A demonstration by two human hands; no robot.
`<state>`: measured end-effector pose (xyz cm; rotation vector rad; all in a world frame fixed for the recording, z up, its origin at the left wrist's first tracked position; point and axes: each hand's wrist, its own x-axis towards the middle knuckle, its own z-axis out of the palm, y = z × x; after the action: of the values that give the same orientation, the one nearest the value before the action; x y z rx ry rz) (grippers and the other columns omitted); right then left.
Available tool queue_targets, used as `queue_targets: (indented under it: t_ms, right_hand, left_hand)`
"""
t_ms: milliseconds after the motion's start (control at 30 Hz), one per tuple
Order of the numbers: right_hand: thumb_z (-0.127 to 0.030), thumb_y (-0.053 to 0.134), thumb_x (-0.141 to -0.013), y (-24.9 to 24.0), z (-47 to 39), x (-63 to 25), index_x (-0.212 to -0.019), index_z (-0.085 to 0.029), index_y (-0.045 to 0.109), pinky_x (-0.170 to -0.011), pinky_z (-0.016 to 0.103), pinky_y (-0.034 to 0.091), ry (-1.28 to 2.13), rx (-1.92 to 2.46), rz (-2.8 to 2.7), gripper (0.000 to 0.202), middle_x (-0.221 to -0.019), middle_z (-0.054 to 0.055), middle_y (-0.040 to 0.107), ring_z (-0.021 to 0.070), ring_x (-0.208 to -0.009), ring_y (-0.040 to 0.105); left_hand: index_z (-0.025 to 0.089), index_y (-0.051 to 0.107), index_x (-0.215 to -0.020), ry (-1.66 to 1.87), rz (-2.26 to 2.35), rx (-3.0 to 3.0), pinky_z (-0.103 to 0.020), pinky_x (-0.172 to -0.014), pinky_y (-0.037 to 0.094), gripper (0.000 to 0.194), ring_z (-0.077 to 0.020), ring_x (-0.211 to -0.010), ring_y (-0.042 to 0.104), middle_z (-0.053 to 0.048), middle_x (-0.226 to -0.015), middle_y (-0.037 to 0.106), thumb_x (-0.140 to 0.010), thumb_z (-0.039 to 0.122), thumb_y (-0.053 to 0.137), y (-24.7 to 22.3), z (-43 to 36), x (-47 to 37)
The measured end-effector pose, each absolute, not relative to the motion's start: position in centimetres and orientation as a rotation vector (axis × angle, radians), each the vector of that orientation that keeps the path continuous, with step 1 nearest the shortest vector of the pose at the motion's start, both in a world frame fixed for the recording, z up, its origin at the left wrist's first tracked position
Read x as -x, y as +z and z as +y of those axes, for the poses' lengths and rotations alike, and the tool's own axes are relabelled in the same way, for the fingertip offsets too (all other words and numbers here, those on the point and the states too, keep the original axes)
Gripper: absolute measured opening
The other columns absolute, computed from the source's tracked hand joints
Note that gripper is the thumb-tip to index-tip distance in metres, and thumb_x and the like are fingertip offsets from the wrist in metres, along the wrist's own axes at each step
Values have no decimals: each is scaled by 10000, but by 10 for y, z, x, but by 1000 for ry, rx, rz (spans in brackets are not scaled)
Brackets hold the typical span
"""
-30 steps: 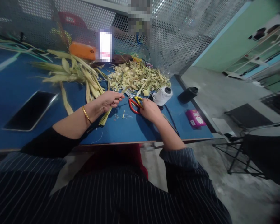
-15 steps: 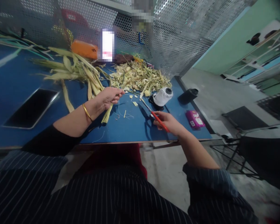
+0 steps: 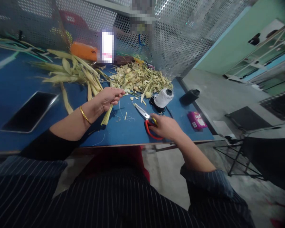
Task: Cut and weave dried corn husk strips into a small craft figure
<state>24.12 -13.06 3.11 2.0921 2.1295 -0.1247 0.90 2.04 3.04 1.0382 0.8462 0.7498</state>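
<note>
My left hand (image 3: pixel 110 97), a gold bangle on its wrist, has its thumb and fingertips pinched together; what sits between them is too small to make out. A fine thread hangs below those fingers. Long pale-green dried husk strips (image 3: pixel 106 116) show beneath the hand and fan out behind it. My right hand (image 3: pixel 166 126) is closed around the red-handled scissors (image 3: pixel 143 112), low over the table's front part. Their blades point up and left, lying nearly together. Close by stands a white thread cone (image 3: pixel 163 97). Small husk scraps and thread bits lie between my hands.
On the blue table (image 3: pixel 130 133), a heap of husk cuttings (image 3: pixel 142 79) lies at the back. A tablet-like dark slab (image 3: pixel 29 110) is at the left. A black cylinder (image 3: pixel 189 97) and a purple packet (image 3: pixel 197 120) are near the right edge. A perforated screen (image 3: pixel 178 41) rises behind.
My right hand has turned the scissors, so that their blades now show flat and the red handle loop faces up. The left hand keeps its pinch in nearly the same place.
</note>
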Motion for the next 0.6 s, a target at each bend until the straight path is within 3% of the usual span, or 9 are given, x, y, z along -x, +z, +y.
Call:
queue_targets:
  t_ms: [67,133,200,267,367,433,500,600]
  right_hand:
    - [-569,528,-833,43,-121,-240,-1072,-168,669,-607,345,416,-47,-2108,1986,488,-823,144,701,281,-758,649]
    - [-729,460,-806,55,-100,-248,-972,-133,688,-633,379,450,58,-2334,1796,659,-853,192,691,314,-798,653]
    - [-807,415,-776,60,-72,-263,-1111,-72,630,-729,428,482,320,-2667,1619,835,-1015,259,672,360,-935,644]
    - [-825,443,-747,59,-45,-279,-1217,-29,561,-813,466,485,329,-2779,1611,931,-1122,295,643,394,-1033,622]
    - [-746,553,-743,58,-23,-299,-1154,-62,613,-827,462,498,81,-2760,1668,800,-1097,253,664,369,-1007,635]
    - [-648,637,-738,67,-25,-311,-1139,-114,638,-757,421,522,-153,-2758,1741,668,-1017,178,691,296,-857,663]
    - [-496,715,-723,83,-33,-328,-1247,-190,594,-680,369,532,-416,-2756,1896,618,-1018,102,695,224,-748,648]
    - [-361,770,-665,105,-47,-360,-1275,-223,598,-720,362,537,-424,-2535,2112,649,-1068,80,676,247,-858,631]
  left_hand:
    - [77,599,-696,748,842,-1045,-123,-319,187,190,-1,-367,300,22,-579,442,-870,67,525,30,22,-9]
    - [75,598,-692,752,841,-1040,-122,-319,188,196,-1,-367,304,23,-573,439,-870,59,519,29,24,-9]
    - [75,602,-687,765,840,-1031,-122,-318,186,185,-1,-364,302,28,-564,434,-857,48,532,28,25,-9]
    - [74,611,-683,776,845,-1021,-123,-318,186,178,0,-360,300,28,-556,438,-847,46,547,27,26,-9]
    - [78,613,-658,798,862,-1015,-126,-316,174,215,0,-357,296,18,-548,453,-861,61,544,27,27,-9]
    - [82,605,-645,812,872,-1016,-126,-317,165,235,2,-358,293,18,-549,451,-868,61,533,28,27,-8]
    - [88,595,-642,818,866,-1017,-128,-316,161,232,1,-356,284,29,-543,428,-863,56,533,29,28,-7]
    - [95,583,-637,828,870,-1012,-127,-315,160,216,-1,-352,279,40,-534,405,-843,43,543,30,29,-7]
